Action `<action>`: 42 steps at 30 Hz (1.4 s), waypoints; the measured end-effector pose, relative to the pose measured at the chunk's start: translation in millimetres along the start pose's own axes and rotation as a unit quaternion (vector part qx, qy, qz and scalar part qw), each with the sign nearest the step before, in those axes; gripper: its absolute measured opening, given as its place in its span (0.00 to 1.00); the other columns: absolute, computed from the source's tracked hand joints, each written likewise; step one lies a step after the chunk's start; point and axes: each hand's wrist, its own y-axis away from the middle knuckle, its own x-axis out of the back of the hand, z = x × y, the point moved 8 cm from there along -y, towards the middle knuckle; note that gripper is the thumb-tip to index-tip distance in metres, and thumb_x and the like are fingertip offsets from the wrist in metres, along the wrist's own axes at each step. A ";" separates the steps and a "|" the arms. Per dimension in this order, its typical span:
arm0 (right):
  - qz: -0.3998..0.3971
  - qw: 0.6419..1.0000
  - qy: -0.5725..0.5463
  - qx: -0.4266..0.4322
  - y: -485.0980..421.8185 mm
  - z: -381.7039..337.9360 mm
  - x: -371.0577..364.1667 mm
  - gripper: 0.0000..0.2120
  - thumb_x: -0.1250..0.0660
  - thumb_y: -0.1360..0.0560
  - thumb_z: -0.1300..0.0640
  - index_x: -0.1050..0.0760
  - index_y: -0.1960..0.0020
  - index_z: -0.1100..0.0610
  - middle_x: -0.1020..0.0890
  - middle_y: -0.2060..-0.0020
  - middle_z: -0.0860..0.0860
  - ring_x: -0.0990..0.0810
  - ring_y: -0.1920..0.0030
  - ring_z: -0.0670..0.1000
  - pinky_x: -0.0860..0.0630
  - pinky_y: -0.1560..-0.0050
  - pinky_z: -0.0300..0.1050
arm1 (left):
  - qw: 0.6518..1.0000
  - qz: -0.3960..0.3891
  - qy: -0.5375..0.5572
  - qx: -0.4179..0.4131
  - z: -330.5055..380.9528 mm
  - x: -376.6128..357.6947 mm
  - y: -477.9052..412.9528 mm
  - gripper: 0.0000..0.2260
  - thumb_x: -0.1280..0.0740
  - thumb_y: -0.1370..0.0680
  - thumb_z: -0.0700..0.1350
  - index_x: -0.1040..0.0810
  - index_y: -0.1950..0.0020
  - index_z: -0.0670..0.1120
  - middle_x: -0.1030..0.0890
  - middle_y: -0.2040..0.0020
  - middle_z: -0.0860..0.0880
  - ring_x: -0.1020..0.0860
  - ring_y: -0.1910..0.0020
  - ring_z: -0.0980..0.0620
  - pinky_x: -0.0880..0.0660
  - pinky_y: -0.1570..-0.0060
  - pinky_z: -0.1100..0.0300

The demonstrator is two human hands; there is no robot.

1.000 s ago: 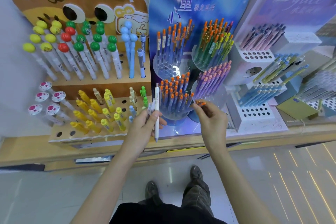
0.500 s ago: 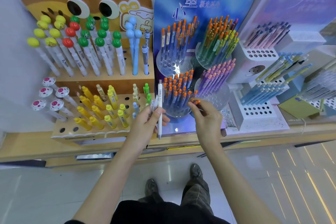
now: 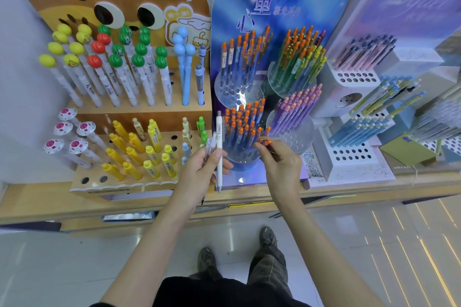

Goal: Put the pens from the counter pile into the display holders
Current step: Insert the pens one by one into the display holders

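My left hand (image 3: 203, 168) grips a small bundle of pens, with a white pen (image 3: 219, 147) standing upright past my thumb and a few clear ones beside it. My right hand (image 3: 280, 161) pinches an orange-capped pen (image 3: 265, 142) by its top, right at the front edge of the clear round holder (image 3: 237, 157) packed with orange-capped blue pens. A second clear holder (image 3: 294, 132) to the right carries purple pens and shows several free holes at its front.
A brown cat-shaped wooden stand (image 3: 139, 117) with ball-topped and yellow pens fills the left. White perforated blocks (image 3: 349, 157) with blue and pink pens stand right. The wooden counter edge (image 3: 149, 204) runs below; tiled floor and my shoes lie underneath.
The view has shifted slightly. My right hand with the orange-capped pen has crept a little left toward the orange-pen holder. My left hand keeps its bundle in much the same place.
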 end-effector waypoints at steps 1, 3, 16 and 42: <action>-0.003 1.000 0.006 -0.001 -1.2 -0.1 -0.7 0.04 0.30 0.26 0.62 0.18 0.52 0.62 0.20 0.62 0.49 0.25 0.61 0.44 0.28 0.59 0.32 | 1.000 -0.001 0.001 0.000 0.0 -0.1 0.2 0.09 0.42 0.18 0.46 0.24 0.52 0.49 0.16 0.63 0.55 0.19 0.63 0.59 0.28 0.70 0.69; -0.013 0.999 0.029 0.014 -4.5 -4.3 -4.0 0.04 0.30 0.26 0.62 0.19 0.54 0.63 0.22 0.64 0.49 0.26 0.61 0.44 0.31 0.60 0.28 | 1.000 -0.002 0.001 -0.001 0.0 -0.8 0.4 0.09 0.42 0.18 0.46 0.24 0.52 0.49 0.16 0.63 0.55 0.19 0.63 0.59 0.28 0.70 0.69; -0.023 0.997 0.075 0.014 2.6 -2.3 -19.1 0.05 0.29 0.27 0.62 0.20 0.55 0.64 0.19 0.63 0.53 0.26 0.64 0.44 0.29 0.60 0.30 | 1.000 -0.002 0.017 0.005 -0.6 -2.2 -0.2 0.09 0.41 0.18 0.47 0.23 0.53 0.49 0.16 0.62 0.54 0.19 0.63 0.58 0.27 0.70 0.69; -0.130 0.924 -0.250 -0.259 -4.1 -7.5 -17.7 0.21 0.40 0.20 0.46 0.26 0.57 0.64 0.28 0.68 0.53 0.32 0.71 0.48 0.35 0.74 0.39 | 0.990 -0.123 0.055 0.044 9.2 -41.4 -0.4 0.12 0.35 0.28 0.58 0.17 0.61 0.53 0.21 0.68 0.53 0.25 0.69 0.57 0.28 0.68 0.67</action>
